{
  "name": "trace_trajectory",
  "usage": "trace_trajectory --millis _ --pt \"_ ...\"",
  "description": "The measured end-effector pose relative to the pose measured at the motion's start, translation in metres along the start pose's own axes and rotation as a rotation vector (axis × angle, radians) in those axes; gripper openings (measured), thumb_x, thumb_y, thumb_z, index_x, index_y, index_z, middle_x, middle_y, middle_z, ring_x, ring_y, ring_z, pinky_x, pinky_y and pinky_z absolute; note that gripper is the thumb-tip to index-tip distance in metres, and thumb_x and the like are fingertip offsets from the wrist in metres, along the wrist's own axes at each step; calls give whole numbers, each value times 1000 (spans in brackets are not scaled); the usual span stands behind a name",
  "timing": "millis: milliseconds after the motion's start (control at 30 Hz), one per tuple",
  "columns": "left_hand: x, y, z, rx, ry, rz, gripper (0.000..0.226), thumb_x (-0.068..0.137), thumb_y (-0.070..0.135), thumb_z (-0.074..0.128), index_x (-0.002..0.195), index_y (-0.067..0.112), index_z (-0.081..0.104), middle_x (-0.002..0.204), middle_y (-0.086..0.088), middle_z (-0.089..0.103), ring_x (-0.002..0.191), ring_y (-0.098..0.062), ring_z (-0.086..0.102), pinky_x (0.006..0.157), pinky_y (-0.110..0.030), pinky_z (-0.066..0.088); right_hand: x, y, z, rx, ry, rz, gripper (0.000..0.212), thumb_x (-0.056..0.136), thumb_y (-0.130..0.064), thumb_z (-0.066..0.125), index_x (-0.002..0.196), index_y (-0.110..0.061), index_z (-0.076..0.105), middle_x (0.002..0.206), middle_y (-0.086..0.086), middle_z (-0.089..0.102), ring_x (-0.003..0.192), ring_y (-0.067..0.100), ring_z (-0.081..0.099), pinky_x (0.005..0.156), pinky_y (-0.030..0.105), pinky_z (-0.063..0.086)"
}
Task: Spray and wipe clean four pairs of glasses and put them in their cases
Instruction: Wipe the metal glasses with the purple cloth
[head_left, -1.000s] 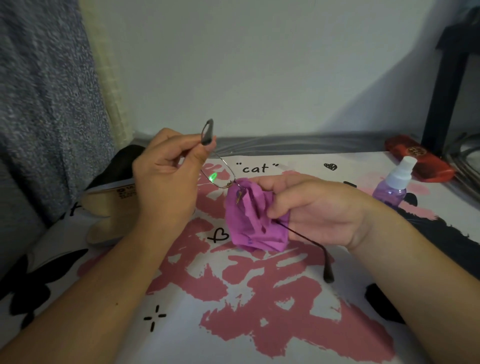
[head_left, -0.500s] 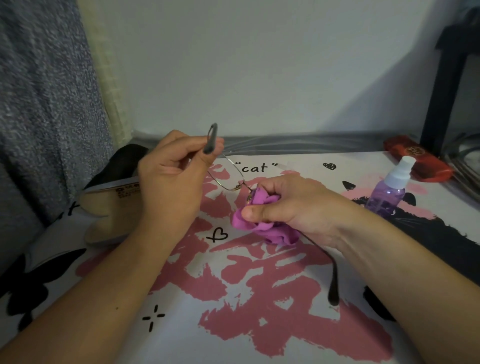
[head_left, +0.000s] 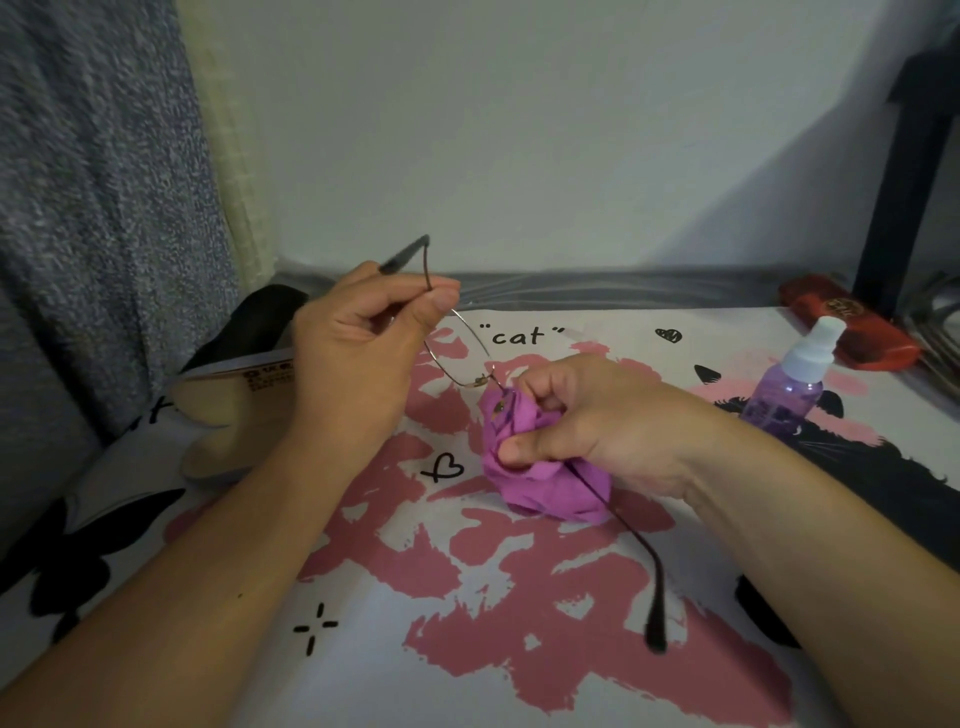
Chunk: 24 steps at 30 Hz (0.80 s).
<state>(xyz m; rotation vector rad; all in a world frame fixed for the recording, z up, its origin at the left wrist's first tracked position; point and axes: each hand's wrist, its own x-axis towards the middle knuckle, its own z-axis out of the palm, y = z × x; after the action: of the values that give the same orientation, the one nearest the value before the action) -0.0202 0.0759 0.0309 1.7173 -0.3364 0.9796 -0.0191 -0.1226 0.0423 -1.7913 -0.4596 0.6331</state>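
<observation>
A printed mat (head_left: 467, 649) is covering the table, pink brush strokes and the word "cat" on it. At far left an open beige glasses case (head_left: 228, 415) is lying with its dark lid tipped up behind, mostly tucked behind the left wrist. At far right a red case (head_left: 852, 332) is sitting closed against the back edge, and a purple spray bottle (head_left: 795, 379) is standing just in front of it, well apart from both hands.

The thin-rimmed glasses (head_left: 457, 358) are hanging in the air between the two hands, above the mat. Their long axis is running diagonally — from upper left at the left hand down to lower right at the right hand. One temple arm is sticking up from the left hand, the other is trailing down past the right wrist toward the camera.

The left hand (head_left: 358, 358) is pinching the temple near its hinge, thumb and forefinger closed on it. The right hand (head_left: 587, 421) is curling round a bunched purple cloth (head_left: 540, 467), thumb pressing it over the right-side lens, which is hidden inside. The left-side lens is sitting bare — probably the one still needing a wipe, and the right hand is the nearer one, just up-left along the frame.
</observation>
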Motion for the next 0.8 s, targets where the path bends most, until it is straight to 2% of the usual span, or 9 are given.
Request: trace_trajectory --millis 67,167,267,333,400,500,567,633,800 --pt "1 0 1 -20 -7 -36 12 87 15 75 96 24 75 88 9 73 82 0 68 76 -15 51 -1 -2 2 -94 47 -37 12 85 -9 76 75 -13 70 71 -7 75 71 4 71 66 14 53" --pt "2 -1 0 -95 -2 -122 8 84 27 74 92 27 75 81 15 74 71 3 65 65 -12 49 -4 -6 5 -248 96 -108 18 92 -27 71 77 -17 72 75 -7 76 71 4 71 66 17 53" --pt "4 -3 -2 -110 12 -135 9 84 28 73 92 27 75 81 17 75 74 3 67 68 -12 50 -2 -3 4 -147 43 -153 18 97 -10 63 80 -13 68 73 -10 71 67 -2 65 64 9 47" --pt "4 -3 -2 -76 7 -106 11 87 18 74 93 27 74 83 15 74 82 2 68 76 -15 51 0 2 2 -34 -9 -152 12 94 3 62 96 -7 70 89 4 72 83 9 69 73 16 52" --pt "3 -2 -1 -78 2 -102 12 87 15 74 92 26 74 82 14 73 80 1 67 73 -15 50 1 3 2 26 -54 -141 17 91 8 64 99 -6 70 92 7 73 87 16 71 75 21 54" --pt "0 0 2 -78 -22 -85 13 86 13 74 92 25 75 80 18 74 78 2 68 73 -14 51 1 3 4 -74 -11 -138 17 86 3 72 79 -13 70 79 1 72 77 13 71 74 23 57" --pt "-2 2 3 -69 -40 -74 16 87 11 74 93 25 74 82 21 75 80 1 70 74 -15 53 2 3 2 -126 -9 -142 4 86 -3 74 83 -3 71 77 2 73 75 13 71 78 26 59" --pt "-1 3 3 -76 -43 -70 14 87 12 74 94 24 74 83 21 75 81 1 70 75 -15 53 2 3 1 -156 5 -159 13 90 -8 71 92 5 70 80 4 73 77 13 71 77 25 57" --pt "2 2 0 -111 -6 -90 13 84 23 73 97 22 74 79 20 74 77 3 68 70 -12 50 0 -1 10 -195 58 -240 16 94 -13 67 82 -23 70 76 -13 72 74 -1 69 69 13 49"
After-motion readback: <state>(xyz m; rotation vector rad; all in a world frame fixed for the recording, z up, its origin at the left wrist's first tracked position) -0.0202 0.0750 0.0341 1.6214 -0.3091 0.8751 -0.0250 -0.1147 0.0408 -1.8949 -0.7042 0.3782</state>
